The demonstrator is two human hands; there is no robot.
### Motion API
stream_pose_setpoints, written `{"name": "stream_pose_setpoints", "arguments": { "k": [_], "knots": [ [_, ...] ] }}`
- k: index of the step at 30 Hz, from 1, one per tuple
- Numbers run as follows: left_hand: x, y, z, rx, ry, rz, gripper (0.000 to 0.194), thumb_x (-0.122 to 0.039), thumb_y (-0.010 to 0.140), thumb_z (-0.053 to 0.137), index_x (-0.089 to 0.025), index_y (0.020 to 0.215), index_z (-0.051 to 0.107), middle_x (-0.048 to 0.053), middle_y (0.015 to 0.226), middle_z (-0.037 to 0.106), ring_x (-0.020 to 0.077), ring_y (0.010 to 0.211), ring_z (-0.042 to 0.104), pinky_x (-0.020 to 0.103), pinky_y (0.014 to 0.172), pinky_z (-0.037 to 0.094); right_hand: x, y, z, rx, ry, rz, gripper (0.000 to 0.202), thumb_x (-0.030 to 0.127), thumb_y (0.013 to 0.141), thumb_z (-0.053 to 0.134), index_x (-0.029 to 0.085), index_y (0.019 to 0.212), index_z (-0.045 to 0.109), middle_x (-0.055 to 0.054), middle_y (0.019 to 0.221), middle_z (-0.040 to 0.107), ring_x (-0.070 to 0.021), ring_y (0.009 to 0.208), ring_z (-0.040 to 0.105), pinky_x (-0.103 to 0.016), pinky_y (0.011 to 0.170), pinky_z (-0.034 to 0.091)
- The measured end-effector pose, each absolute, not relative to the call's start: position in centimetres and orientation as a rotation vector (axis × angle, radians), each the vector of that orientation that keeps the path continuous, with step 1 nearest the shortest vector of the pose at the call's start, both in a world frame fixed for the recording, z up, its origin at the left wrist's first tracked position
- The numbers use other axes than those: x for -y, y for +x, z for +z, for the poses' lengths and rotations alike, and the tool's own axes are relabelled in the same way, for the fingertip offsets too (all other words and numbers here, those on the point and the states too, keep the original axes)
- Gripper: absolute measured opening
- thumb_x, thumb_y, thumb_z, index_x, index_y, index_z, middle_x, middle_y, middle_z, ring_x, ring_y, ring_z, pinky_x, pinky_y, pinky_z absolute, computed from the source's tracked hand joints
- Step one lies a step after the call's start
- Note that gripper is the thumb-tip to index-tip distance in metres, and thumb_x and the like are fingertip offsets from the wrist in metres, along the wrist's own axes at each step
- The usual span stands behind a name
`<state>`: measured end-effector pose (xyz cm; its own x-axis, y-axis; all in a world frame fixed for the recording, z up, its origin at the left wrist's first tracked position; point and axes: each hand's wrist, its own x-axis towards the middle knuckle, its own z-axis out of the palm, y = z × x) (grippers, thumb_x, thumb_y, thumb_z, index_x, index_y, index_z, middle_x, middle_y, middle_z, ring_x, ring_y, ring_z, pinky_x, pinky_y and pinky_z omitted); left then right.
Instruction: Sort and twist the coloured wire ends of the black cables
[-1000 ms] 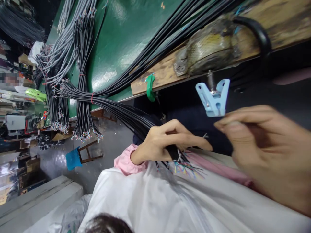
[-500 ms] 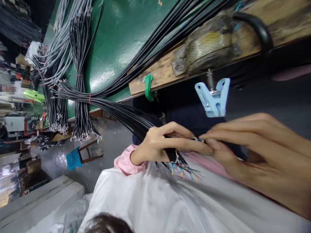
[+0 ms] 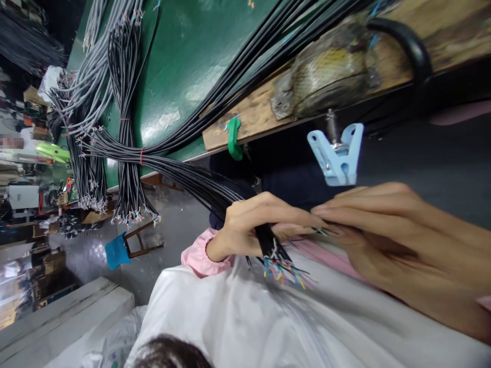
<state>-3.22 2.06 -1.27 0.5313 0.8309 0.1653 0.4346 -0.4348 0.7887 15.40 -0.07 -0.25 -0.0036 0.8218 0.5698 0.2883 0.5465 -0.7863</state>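
A bundle of black cables [image 3: 199, 176] runs off the table edge into my left hand [image 3: 261, 220], whose fingers are wrapped round it. Beyond the hand the cables end in stripped, multicoloured wires [image 3: 286, 268] fanned over a white garment [image 3: 215, 306]. The fingertips of my left hand also meet those of my right hand [image 3: 399, 240]. My right hand is closed in a pinch at thin wire ends [image 3: 326, 231] that stick out between the fingertips. Its fingers partly hide the cable they belong to.
On the green table [image 3: 180, 71] lie bundles of black cables [image 3: 125, 92] and grey cables [image 3: 92, 92]. A wooden board [image 3: 261, 110] along the edge carries a green clip [image 3: 235, 139] and a tape-wrapped lump [image 3: 326, 71]. A light-blue clip [image 3: 337, 158] hangs near my right hand. A blue stool [image 3: 117, 251] stands below.
My fingers have shifted slightly at the wire ends, the right hand tilting a little. The fanned coloured wires have moved slightly left. The cables on the table look the same.
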Motion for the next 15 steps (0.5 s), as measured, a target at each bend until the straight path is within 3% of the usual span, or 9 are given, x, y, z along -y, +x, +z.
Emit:
{"name": "stream_pose_setpoints", "arguments": {
  "k": [2, 6, 9, 12, 15],
  "knots": [
    [-2.2, -2.9, -1.6, -1.072, 2.069, 0.706, 0.05, -0.062, 0.092, 0.055, -0.019, 0.085, 0.08, 0.001, 0.067, 0.07, 0.0089, 0.059, 0.062, 0.023, 0.057, 0.052, -0.1, 14.7, 0.0, 1.524, -1.004, 0.553, 0.028, 0.01, 0.086, 0.064, 0.037, 0.09, 0.071, 0.0, 0.077, 0.072, -0.0186, 0.064, 0.067, -0.034, 0.05, 0.049],
    [-2.3, -2.7, -1.1, -1.098, 2.008, 0.745, 0.035, -0.051, 0.089, 0.067, -0.018, 0.095, 0.078, 0.001, 0.073, 0.074, 0.0098, 0.057, 0.063, 0.023, 0.054, 0.052, -0.3, 13.9, 0.0, 1.452, -0.994, 0.491, 0.024, 0.009, 0.088, 0.06, 0.033, 0.084, 0.066, 0.001, 0.068, 0.066, -0.0154, 0.057, 0.06, -0.032, 0.047, 0.045],
    [-2.4, -2.8, 0.1, -1.014, 1.973, 0.744, 0.026, -0.037, 0.089, 0.068, -0.016, 0.1, 0.077, 0.003, 0.082, 0.077, 0.0095, 0.062, 0.067, 0.021, 0.06, 0.056, -0.3, 15.1, -0.5, 1.592, -1.037, 0.369, 0.022, 0.011, 0.089, 0.059, 0.032, 0.087, 0.065, -0.001, 0.074, 0.069, -0.0166, 0.068, 0.063, -0.034, 0.059, 0.05],
    [-2.6, -2.8, 0.7, -0.922, 1.985, 0.674, 0.012, -0.023, 0.085, 0.072, -0.014, 0.091, 0.077, 0.004, 0.083, 0.077, 0.0092, 0.067, 0.068, 0.019, 0.064, 0.055, -0.6, 17.6, -1.9, 1.815, -0.93, 0.286, 0.017, 0.022, 0.091, 0.06, 0.036, 0.092, 0.069, 0.0, 0.082, 0.075, -0.0192, 0.079, 0.065, -0.041, 0.072, 0.049],
    [-2.8, -2.6, 0.4, -0.962, 1.94, 0.628, 0.015, -0.029, 0.083, 0.076, -0.014, 0.083, 0.076, 0.002, 0.074, 0.073, 0.0083, 0.061, 0.063, 0.02, 0.06, 0.051, -1.5, 19.8, -3.4, 1.86, -0.862, 0.403, 0.012, 0.035, 0.091, 0.065, 0.042, 0.095, 0.074, 0.001, 0.074, 0.072, -0.0193, 0.079, 0.068, -0.042, 0.072, 0.045]
  ]
}}
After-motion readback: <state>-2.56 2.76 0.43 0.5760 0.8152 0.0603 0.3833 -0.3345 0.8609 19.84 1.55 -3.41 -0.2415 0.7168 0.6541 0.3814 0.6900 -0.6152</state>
